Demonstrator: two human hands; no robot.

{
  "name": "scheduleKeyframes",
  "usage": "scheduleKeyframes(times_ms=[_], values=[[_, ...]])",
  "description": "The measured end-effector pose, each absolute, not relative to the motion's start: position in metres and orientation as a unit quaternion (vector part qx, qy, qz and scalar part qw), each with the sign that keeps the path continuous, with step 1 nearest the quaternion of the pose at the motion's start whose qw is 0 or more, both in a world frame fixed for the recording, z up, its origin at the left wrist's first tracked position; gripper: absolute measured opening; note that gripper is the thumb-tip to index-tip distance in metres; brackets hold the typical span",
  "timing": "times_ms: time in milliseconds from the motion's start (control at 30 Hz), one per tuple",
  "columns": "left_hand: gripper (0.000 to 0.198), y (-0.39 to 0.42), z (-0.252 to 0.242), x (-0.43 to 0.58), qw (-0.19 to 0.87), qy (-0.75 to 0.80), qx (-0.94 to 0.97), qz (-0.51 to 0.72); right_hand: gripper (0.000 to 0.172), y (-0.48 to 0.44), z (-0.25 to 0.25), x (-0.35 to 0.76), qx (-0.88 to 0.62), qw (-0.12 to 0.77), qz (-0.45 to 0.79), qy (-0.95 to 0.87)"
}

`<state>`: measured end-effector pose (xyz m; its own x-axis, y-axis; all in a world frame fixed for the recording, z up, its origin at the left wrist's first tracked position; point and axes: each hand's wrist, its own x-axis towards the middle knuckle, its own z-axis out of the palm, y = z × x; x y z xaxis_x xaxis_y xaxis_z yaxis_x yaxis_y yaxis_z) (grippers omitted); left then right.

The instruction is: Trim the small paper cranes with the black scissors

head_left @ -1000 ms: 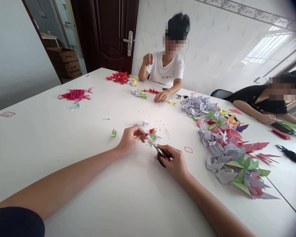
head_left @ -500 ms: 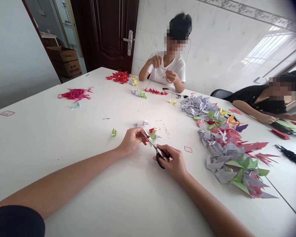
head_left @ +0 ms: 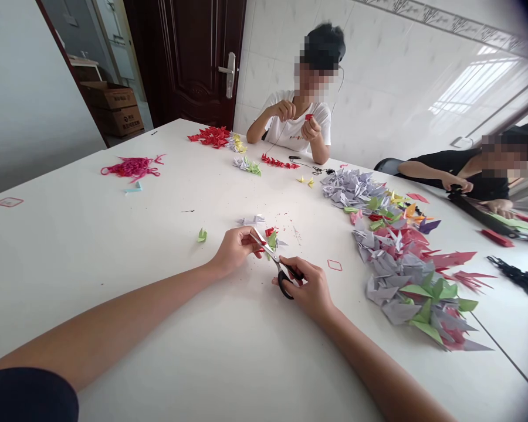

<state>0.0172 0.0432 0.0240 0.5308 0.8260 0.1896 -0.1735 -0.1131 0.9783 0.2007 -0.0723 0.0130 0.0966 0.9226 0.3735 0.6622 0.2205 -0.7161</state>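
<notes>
My right hand [head_left: 307,285] is closed round the black handles of a pair of scissors [head_left: 282,275], whose blades are slightly apart and point up and left toward my other hand. A small red folded paper piece [head_left: 259,253] is pinched in the fingers of my left hand [head_left: 238,248], by the blades. Just beyond lie a green folded paper [head_left: 271,239], a red one [head_left: 270,231] and pale lilac ones [head_left: 253,220]. A single green folded piece [head_left: 202,235] rests left of my left hand.
A long heap of lilac, pink and green paper cranes [head_left: 400,258] covers the right side. Pink cord [head_left: 134,168] lies at the left. Across the table a person [head_left: 290,126] holds a red piece; another person [head_left: 453,173] works at a black paper cutter [head_left: 479,217].
My hands and the scissors have hardly moved. The person opposite has raised a red piece, and the person at the right has moved a hand onto the black cutter's handle.
</notes>
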Motion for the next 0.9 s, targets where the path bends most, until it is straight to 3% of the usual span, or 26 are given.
scheduleKeyframes(times_ms=[900], values=[[0.014, 0.04, 0.0272, 0.0188, 0.62, 0.26, 0.626, 0.396, 0.027, -0.0714, 0.0135, 0.2014, -0.605, 0.404, 0.138, -0.672]])
